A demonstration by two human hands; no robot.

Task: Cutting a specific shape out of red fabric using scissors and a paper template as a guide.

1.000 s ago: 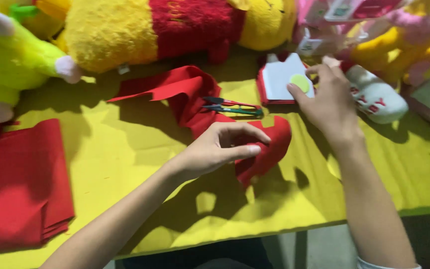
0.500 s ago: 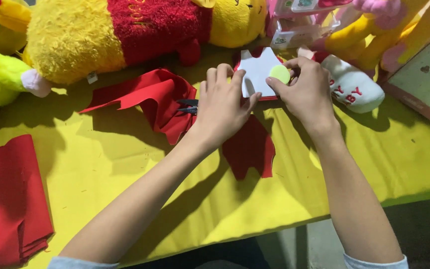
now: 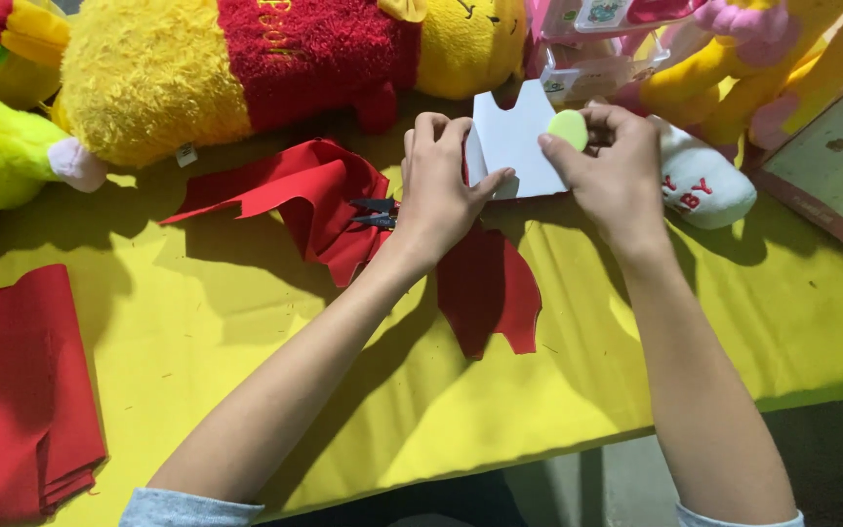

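While the white card (image 3: 517,146) is pinned flat under the left hand (image 3: 441,185), yellow chalk (image 3: 568,129) is pinched by the right hand (image 3: 617,171) at its right edge.

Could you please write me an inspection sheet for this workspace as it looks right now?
Surface: yellow cloth covers the table, wrinkled and shadowed.
Job's things: white paper pattern lying on red felt; pale green disc resting on the pattern's upper right corner.
Clutter: black scissors on crumpled red fabric; folded red fabric stack at the left edge.
Grips: left hand pressing flat on the pattern's left side; right hand pinching the disc with its fingertips.
Cables: nothing seen.
Surroundings: big yellow plush bear in a red shirt behind, green plush toy at left, white baby shoe and more plush toys at right.
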